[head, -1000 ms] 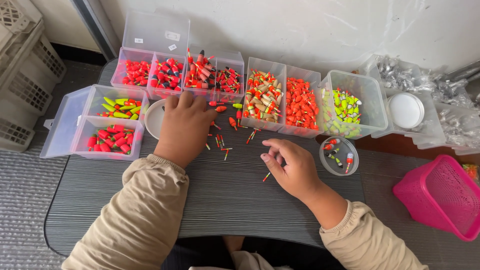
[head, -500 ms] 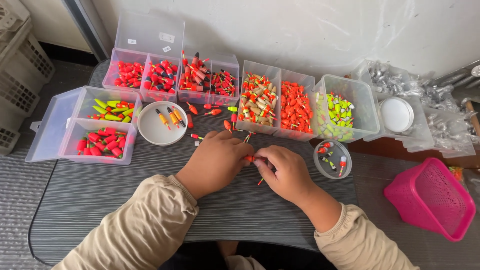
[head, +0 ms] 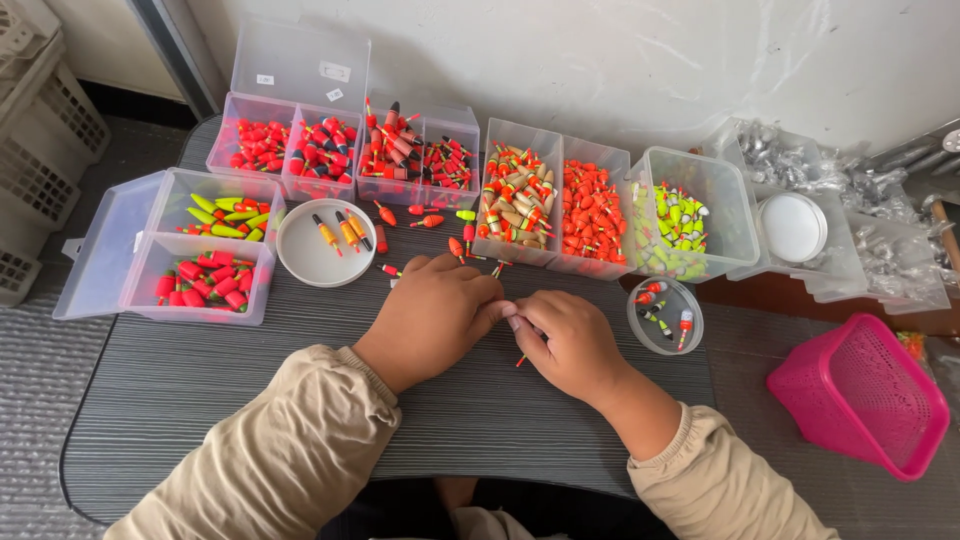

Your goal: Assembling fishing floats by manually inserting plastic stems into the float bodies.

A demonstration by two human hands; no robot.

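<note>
Two hands meet at the middle of the grey ribbed bench [head: 200, 400], fingertips touching. The left hand [head: 430, 320] is curled with its fingers pinched narrow against the right hand [head: 570, 345], which is also closed to a pinch. From under the right hand a thin stem with a red tip [head: 521, 360] pokes out, part of a small float; which fingers grip it I cannot tell, as the knuckles hide the contact.

Just beyond the hands a few loose floats [head: 455, 245] lie scattered on the bench, orange and red with one yellow. Left of them sits a round white dish [head: 300, 265] holding three yellow and black floats. Further left an open clear box [head: 160, 300] has green and yellow floats in its far compartment and red ones in the near compartment.

Along the back edge runs a row of clear bins [head: 520, 145] filled with red, orange and mixed floats; the last bin [head: 735, 210] holds yellow-green ones. Right of the right hand, near it, a small round cup [head: 640, 330] carries a few floats. A pink basket [head: 860, 400] stands off the bench to the right, and clear bags of grey metal parts [head: 890, 240] lie behind it.
</note>
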